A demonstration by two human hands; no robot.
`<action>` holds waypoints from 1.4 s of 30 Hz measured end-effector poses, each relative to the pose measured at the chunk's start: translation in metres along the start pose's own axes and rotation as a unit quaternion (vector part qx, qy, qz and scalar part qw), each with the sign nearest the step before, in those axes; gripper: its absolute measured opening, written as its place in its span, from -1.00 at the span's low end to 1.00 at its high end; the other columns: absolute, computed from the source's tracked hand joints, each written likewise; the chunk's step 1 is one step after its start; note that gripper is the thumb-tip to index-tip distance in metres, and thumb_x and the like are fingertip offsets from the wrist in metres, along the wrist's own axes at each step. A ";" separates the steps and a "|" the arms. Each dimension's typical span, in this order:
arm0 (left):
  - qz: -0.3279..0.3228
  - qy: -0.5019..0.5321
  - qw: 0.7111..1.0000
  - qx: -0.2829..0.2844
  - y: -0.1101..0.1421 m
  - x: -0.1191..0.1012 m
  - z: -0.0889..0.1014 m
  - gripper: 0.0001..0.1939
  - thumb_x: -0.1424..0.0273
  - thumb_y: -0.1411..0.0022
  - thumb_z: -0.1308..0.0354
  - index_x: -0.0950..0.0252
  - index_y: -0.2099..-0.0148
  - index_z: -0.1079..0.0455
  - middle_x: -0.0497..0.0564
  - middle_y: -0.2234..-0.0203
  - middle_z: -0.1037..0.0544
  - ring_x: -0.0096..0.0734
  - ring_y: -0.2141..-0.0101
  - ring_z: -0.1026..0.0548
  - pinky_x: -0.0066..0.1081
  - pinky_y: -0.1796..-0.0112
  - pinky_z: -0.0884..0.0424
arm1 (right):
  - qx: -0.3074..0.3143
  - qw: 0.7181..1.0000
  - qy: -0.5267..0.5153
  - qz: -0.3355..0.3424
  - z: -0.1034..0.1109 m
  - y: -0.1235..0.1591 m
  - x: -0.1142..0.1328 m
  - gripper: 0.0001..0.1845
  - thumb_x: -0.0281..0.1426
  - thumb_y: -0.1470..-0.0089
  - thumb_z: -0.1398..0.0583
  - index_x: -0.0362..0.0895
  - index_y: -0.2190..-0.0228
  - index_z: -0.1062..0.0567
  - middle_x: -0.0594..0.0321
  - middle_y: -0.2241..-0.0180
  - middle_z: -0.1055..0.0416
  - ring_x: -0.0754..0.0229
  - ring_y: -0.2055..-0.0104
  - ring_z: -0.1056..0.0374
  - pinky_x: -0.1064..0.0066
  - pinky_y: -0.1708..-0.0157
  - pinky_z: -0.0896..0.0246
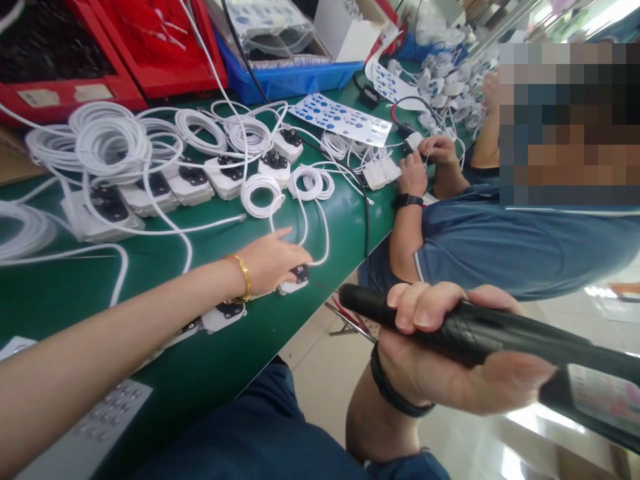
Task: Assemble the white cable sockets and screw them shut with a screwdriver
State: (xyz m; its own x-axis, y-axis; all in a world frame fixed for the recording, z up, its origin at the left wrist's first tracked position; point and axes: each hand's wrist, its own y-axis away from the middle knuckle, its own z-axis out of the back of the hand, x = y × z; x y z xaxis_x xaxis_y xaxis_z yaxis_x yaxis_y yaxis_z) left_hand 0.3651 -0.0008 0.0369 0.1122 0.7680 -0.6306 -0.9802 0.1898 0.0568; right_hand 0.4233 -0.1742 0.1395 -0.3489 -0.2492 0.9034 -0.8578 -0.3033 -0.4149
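Note:
My left hand, with a gold bangle on the wrist, reaches over the green table and closes its fingers on a small white plug unit with a black face, its white cable looping away. Another white plug unit lies just under my wrist. My right hand, off the table's edge and wearing a black wristband, is wrapped round a long black tool that points left.
Rows of white plug units and coiled white cables cover the far table. Red bins and a blue bin stand behind. A co-worker in blue sits at right, hands on parts. A grey keypad lies near left.

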 end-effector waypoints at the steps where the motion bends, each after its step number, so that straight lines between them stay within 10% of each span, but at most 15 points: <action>1: -0.004 0.003 1.000 0.000 0.000 0.001 -0.001 -0.81 0.44 -0.18 -0.13 0.21 0.12 -0.35 -0.09 0.22 -0.52 -0.42 0.20 -0.46 -0.15 -0.17 0.07 | 0.001 1.000 0.004 -0.001 0.000 0.000 0.002 -0.67 -0.06 0.01 -0.12 -0.05 0.34 -0.32 0.49 0.68 -0.18 0.36 0.72 -0.06 0.43 0.63 -0.08; 35: -0.003 0.006 1.000 0.031 -0.002 0.003 0.000 -0.81 0.42 -0.22 -0.08 0.18 0.09 -0.32 -0.09 0.15 -0.49 -0.39 0.15 -0.42 -0.18 -0.10 -0.01 | 0.022 0.998 -0.049 -0.019 -0.009 -0.007 0.004 -0.62 -0.06 -0.03 -0.15 -0.13 0.33 -0.36 0.42 0.67 -0.23 0.34 0.70 -0.13 0.39 0.63 -0.11; 42: -0.005 0.006 0.997 0.078 -0.008 0.008 0.006 -0.79 0.38 -0.18 -0.14 0.10 0.10 -0.34 -0.13 0.10 -0.47 -0.39 0.12 -0.41 -0.28 0.02 -0.12 | 0.115 0.993 -0.034 -0.020 -0.022 -0.019 -0.003 -0.71 -0.45 0.10 -0.27 -0.12 0.29 -0.34 0.40 0.58 -0.33 0.29 0.58 -0.29 0.31 0.47 -0.31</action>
State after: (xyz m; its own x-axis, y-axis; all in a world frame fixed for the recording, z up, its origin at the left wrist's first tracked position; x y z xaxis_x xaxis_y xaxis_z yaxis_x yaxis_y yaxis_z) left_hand 0.3743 0.0075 0.0356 0.1186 0.7588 -0.6404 -0.9415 0.2908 0.1702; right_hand 0.4322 -0.1479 0.1466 -0.2827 -0.2921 0.9137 -0.7593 -0.5139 -0.3992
